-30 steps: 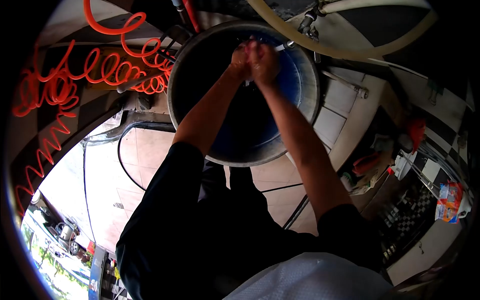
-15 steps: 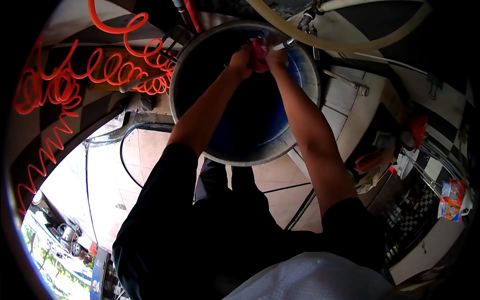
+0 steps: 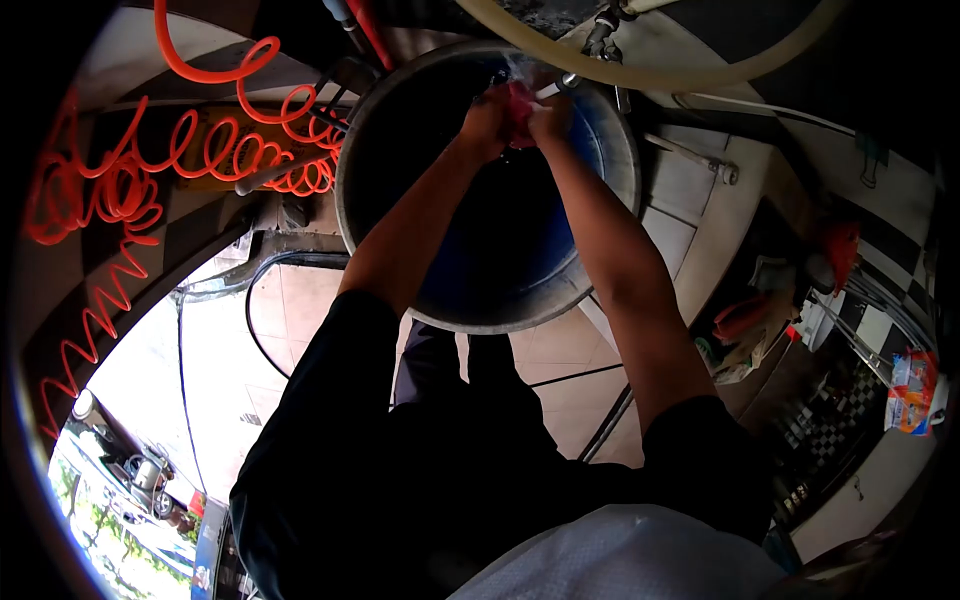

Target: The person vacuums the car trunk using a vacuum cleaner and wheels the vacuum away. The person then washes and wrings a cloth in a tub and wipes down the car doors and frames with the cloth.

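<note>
Over the far part of a round blue-lined tub (image 3: 490, 325), a small pink-red thing (image 3: 521, 112) is held between both hands. My left hand (image 3: 487, 122) grips it from the left, and my right hand (image 3: 549, 118) is closed on its right side. Beside my right hand a white-tipped tap spout (image 3: 557, 87) points at the pink thing, and water splashes around it. The fingertips are partly hidden and dark.
Coiled orange hose (image 3: 235, 150) hangs at the left. A thick yellowish hose (image 3: 690, 75) curves over the tub's far right edge. To the right are a tiled ledge (image 3: 735, 200) and a colourful packet (image 3: 910, 390). Black cables cross the floor.
A second ago the hands were pressed together around the pink thing; they have since moved apart, with it showing between them. The view has shifted slightly.
</note>
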The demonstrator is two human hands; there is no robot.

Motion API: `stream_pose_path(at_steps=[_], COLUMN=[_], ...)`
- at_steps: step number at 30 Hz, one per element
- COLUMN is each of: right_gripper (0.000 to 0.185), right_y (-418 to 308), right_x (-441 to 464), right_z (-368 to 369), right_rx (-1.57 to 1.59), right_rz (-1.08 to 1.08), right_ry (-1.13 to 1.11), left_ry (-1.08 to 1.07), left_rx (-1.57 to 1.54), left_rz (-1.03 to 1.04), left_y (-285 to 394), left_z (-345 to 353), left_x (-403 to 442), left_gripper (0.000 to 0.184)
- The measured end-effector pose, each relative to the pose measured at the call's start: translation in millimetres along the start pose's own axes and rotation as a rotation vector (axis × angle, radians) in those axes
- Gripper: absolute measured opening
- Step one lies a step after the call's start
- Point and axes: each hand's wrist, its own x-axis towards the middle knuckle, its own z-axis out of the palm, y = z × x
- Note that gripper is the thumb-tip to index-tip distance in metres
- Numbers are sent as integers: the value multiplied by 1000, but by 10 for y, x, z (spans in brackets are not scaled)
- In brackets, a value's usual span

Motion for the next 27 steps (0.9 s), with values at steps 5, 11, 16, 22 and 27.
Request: stream_pose_path(at_steps=[5,11,16,22,27], right_gripper=[43,35,39,34,27], right_y=[-259,914,115,-1148,-1601], right_x=[-393,-149,-386,-341,-408], right_z=[244,62,-954,-1668,-1610], right_rx=[-109,-268,64,25,-285], right_rz=[-44,147,135,-86,-78], right_ry=[240,-143,40,-52,-102], left_ry=[245,31,139,180,249], left_rx=[-79,452,1238,1193,1409], left_rz=[-120,128,546,538,558], left_y=[207,-60,-110,15,31], left_z=[78,18,331,677,581], left_x=[3,-37,-46,-271,-251], left_gripper=[29,27,45,43,28])
